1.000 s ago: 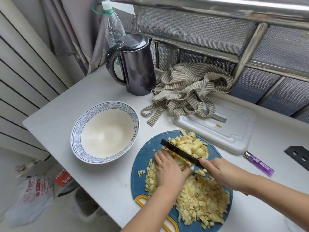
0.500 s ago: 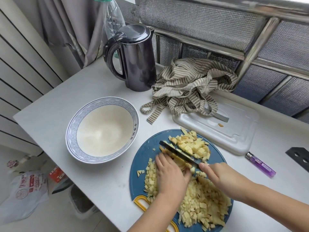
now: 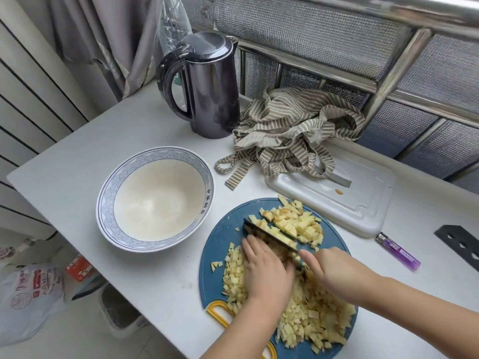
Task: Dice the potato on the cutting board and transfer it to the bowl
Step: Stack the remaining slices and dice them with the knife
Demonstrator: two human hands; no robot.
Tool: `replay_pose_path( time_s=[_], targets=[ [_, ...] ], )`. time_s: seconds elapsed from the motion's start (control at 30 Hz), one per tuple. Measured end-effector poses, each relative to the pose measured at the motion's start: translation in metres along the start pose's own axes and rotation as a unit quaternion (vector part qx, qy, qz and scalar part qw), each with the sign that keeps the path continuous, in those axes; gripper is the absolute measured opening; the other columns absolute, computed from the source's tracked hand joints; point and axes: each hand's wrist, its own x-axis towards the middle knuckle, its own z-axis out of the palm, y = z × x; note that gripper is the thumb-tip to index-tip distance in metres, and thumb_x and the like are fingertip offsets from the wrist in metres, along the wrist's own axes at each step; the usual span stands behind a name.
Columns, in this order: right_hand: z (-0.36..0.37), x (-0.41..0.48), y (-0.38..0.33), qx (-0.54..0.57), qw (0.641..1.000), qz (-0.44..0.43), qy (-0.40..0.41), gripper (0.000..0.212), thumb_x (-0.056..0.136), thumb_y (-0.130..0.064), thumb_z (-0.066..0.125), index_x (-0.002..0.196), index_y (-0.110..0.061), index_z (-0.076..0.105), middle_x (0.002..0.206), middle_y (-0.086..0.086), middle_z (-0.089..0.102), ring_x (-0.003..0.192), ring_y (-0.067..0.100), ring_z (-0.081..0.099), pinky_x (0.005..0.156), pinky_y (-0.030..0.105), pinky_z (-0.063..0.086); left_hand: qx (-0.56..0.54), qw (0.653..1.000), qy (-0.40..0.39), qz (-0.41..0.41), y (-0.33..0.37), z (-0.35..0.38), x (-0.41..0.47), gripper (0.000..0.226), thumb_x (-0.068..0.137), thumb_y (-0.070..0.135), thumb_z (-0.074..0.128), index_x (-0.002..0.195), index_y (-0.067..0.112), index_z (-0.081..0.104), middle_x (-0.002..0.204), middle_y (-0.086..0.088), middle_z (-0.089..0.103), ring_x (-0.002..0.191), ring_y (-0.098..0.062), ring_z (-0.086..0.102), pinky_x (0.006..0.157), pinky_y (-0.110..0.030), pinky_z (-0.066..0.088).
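Wht tbl (image 3: pixel 77 177), blue board (image 3: pixel 223 237), grey curtain (image 3: pixel 103 35)

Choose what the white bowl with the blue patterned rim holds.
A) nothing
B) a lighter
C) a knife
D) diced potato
A: the white bowl with the blue patterned rim shows a bare inside; the pale diced potato lies on the round blue cutting board.
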Motion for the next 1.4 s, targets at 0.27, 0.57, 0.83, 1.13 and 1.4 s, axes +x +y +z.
replay_pose_path(
  time_s=[0.27,0.57,0.83,1.13,1.4],
  targets=[
    [0.008,0.003,-0.004,-0.029,1.000,-0.003,0.001,0.063,0.089,-0.062,0.004,0.064,-0.016,0.038,0.059,0.000,0.039,0.052,0.014,0.036,0.062,0.033,0.042,0.099,0.994,-0.053,0.017,-0.002,0.008,0.007,0.088,0.100,0.054,0.021,0.143,-0.020,0.002,0.153,-0.036,0.008,0.144,-0.044,0.005,0.118,-0.051,0.001],
    [0.009,0.027,-0.019,0.023,0.999,-0.013,0.028,0.059,0.101,-0.052,0.021,0.061,-0.012,0.040,0.057,0.003,0.042,0.051,0.017,0.036,0.060,0.035,0.040,0.110,0.990,-0.086,0.000,0.002,-0.011,0.001,0.073,0.101,0.032,0.028,0.143,-0.019,-0.003,0.154,-0.030,0.006,0.143,-0.043,0.005,0.119,-0.047,0.005],
    [-0.005,0.024,0.000,0.166,0.986,-0.006,-0.006,0.054,0.099,-0.055,0.026,0.065,-0.014,0.036,0.063,0.000,0.037,0.057,0.013,0.032,0.059,0.029,0.032,0.032,0.992,-0.105,0.060,-0.015,-0.037,0.004,0.056,0.105,0.035,0.023,0.140,-0.008,0.031,0.140,-0.024,0.036,0.132,-0.034,0.031,0.114,-0.041,0.026],
    [-0.030,-0.005,0.033,0.367,0.927,0.075,0.005,0.058,0.089,-0.063,0.035,0.066,-0.010,0.042,0.050,0.003,0.033,0.041,0.017,0.027,0.039,0.023,0.026,-0.016,0.982,-0.075,0.172,-0.059,-0.077,0.098,0.045,0.090,-0.002,0.049,0.130,0.017,0.057,0.123,-0.005,0.055,0.112,-0.025,0.054,0.089,-0.032,0.043],
    [-0.025,-0.010,0.028,0.255,0.965,0.056,0.029,0.056,0.092,-0.061,0.027,0.064,-0.015,0.041,0.056,-0.001,0.039,0.045,0.008,0.034,0.050,0.019,0.030,-0.009,0.980,-0.098,0.175,-0.069,-0.077,0.113,0.009,0.089,0.017,0.063,0.098,0.015,0.064,0.102,-0.004,0.064,0.083,-0.018,0.057,0.073,-0.027,0.044]
  ],
)
